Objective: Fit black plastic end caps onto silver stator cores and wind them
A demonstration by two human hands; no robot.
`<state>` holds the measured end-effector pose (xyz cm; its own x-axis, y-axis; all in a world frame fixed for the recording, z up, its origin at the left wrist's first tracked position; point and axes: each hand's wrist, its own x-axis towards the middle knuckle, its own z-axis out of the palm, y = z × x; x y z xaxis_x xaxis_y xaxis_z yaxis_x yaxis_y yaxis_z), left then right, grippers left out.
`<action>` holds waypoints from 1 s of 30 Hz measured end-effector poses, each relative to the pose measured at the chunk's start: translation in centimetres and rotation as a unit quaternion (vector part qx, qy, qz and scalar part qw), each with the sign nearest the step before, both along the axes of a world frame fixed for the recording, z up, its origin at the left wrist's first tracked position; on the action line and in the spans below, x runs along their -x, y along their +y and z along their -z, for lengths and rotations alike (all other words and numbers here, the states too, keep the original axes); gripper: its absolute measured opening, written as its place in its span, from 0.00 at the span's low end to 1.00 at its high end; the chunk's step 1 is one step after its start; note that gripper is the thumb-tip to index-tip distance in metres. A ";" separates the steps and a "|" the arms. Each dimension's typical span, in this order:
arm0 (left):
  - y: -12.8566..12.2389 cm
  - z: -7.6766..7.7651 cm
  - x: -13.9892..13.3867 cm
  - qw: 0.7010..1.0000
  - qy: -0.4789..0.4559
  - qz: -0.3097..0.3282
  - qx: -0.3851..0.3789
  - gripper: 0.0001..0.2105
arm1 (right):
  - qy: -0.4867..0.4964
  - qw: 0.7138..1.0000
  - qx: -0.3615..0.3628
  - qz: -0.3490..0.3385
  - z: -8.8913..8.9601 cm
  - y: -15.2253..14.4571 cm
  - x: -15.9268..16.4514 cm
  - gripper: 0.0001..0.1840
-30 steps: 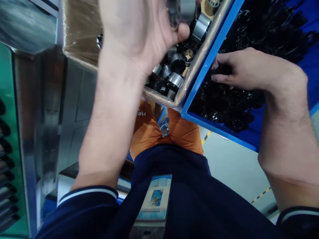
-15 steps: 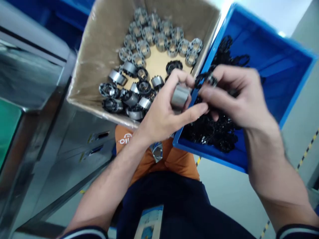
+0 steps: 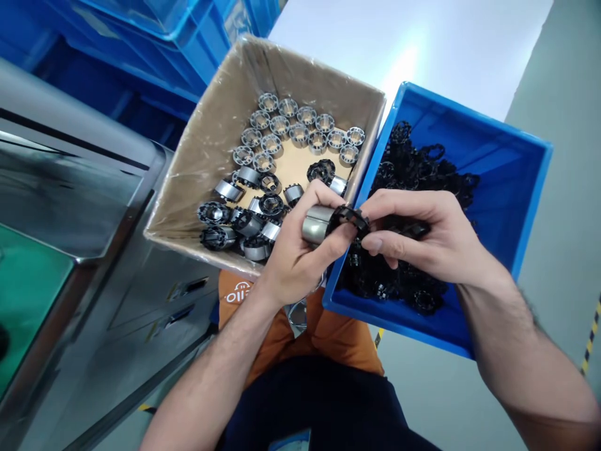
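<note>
My left hand (image 3: 300, 247) is closed around a silver metal stator core (image 3: 315, 225), which lies on its side between the fingers and thumb. A black plastic ring (image 3: 348, 218) sits at the core's right-hand end; whether it is fully seated I cannot tell. Pinched on that ring's right edge are the thumb and fingertips of my right hand (image 3: 417, 232). Both hands meet over the adjoining walls of a cardboard box (image 3: 188, 181) and a blue bin (image 3: 528, 200).
Inside the lined box, bare stator cores (image 3: 299, 134) stand in rows, with several black-ended cores (image 3: 256, 247) heaped nearer me. Black plastic rings (image 3: 422, 169) pile up in the blue bin. Stacked blue crates (image 3: 188, 50) and a metal machine (image 3: 84, 125) are at the left.
My right hand has brought the black ring left, against the core's end. The core has turned in my left hand, and the camera view has shifted.
</note>
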<state>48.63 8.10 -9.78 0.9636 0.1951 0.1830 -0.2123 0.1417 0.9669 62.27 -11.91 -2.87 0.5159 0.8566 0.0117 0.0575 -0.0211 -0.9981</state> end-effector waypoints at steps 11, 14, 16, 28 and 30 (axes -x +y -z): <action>-1.2 -1.9 0.1 0.990 0.054 0.017 0.132 0.17 | -0.188 0.968 -0.041 0.159 1.7 0.7 1.9 0.22; -1.1 -1.8 0.4 0.989 0.075 0.018 0.125 0.20 | -0.174 0.973 -0.040 0.148 2.2 1.0 2.4 0.26; -1.0 -1.6 0.6 0.989 0.083 -0.001 0.120 0.21 | -0.167 0.978 -0.032 0.120 2.1 1.1 2.5 0.23; -0.4 -0.7 0.7 0.984 0.064 0.073 0.149 0.19 | -0.171 0.977 -0.020 0.124 1.6 0.9 2.2 0.22; -0.1 -0.6 0.6 0.982 0.065 0.093 0.152 0.18 | -0.174 0.977 -0.030 0.118 1.7 0.9 2.0 0.21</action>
<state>47.98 7.95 -9.21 0.9991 0.0397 0.0172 -0.0333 0.4533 0.8908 60.24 -11.00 -4.55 0.6553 0.7059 0.2690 0.3947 -0.0162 -0.9187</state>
